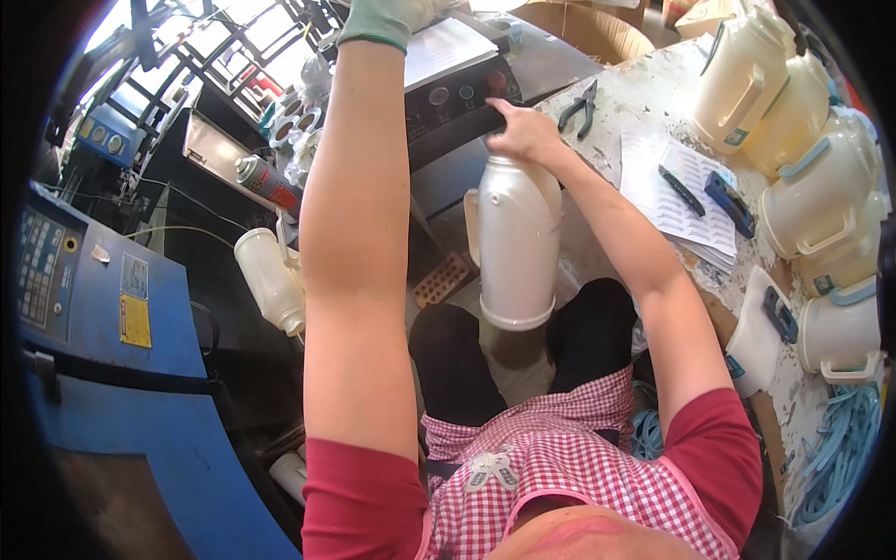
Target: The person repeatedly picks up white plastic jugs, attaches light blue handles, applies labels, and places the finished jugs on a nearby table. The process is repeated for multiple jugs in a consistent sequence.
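Note:
My left arm stretches far forward, and my left hand [390, 21] wears a pale green-cuffed glove. The upper frame edge cuts it off, so its fingers are hidden. Bare, my right hand [527, 135] reaches to a black control panel [434, 121], index finger out close to the red button [496, 81] and thumb apart. Whether the finger touches the button is unclear. Just below that hand is a pearly white jug-shaped flask body [518, 243], narrow neck up, handle on its left. It stands over the gap between my knees; its support is hidden.
On the worn bench at right are pliers [579, 110], printed sheets [644, 182], a dark cutter [681, 189] and several cream jugs [742, 84]. Blue straps [835, 457] hang near the corner. At left are a blue machine [121, 289], a spray can [266, 182] and another flask [271, 275].

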